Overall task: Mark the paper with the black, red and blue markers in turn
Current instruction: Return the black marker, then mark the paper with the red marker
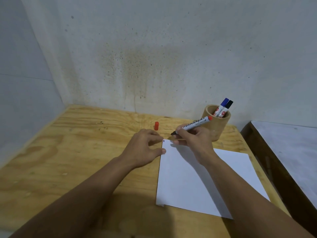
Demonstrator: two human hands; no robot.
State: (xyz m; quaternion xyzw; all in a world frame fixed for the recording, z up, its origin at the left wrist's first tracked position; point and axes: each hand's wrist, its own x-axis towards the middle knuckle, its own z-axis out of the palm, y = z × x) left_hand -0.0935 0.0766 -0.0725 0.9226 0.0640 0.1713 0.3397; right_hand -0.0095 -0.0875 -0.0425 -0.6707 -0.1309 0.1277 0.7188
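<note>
- I see my right hand (192, 141) wrapped around the white-barrelled red marker with a red end plug (193, 124), fingers closed on the lower barrel in a writing grip.
- The marker slants up and to the right from the fist; its dark tip sticks out past the fingers to the left, just above the far-left corner of the white rectangular sheet of paper (202, 179). Whether the tip touches the sheet I cannot tell.
- A small dark mark (164, 140) sits right at that corner of the paper, just below and left of the tip.
- My left hand (145, 148) lies open, holding nothing, fingers loosely curled, on the pale plywood tabletop (68, 160); its thumb reaches the left edge of the sheet (the fingertips come close to the same corner).
- The small red marker cap (156, 125) stands upright on the wood beyond my left hand, apart from both hands.
- The round wooden pen cup (217, 126) stands at the far right, behind my right hand; the marker's red end overlaps its rim in this view.
- Inside the cup lean the blue-capped marker (223, 105) and the black-capped marker (228, 105), side by side, caps up.
- The paper lies flat, mostly under and right of my right forearm.
</note>
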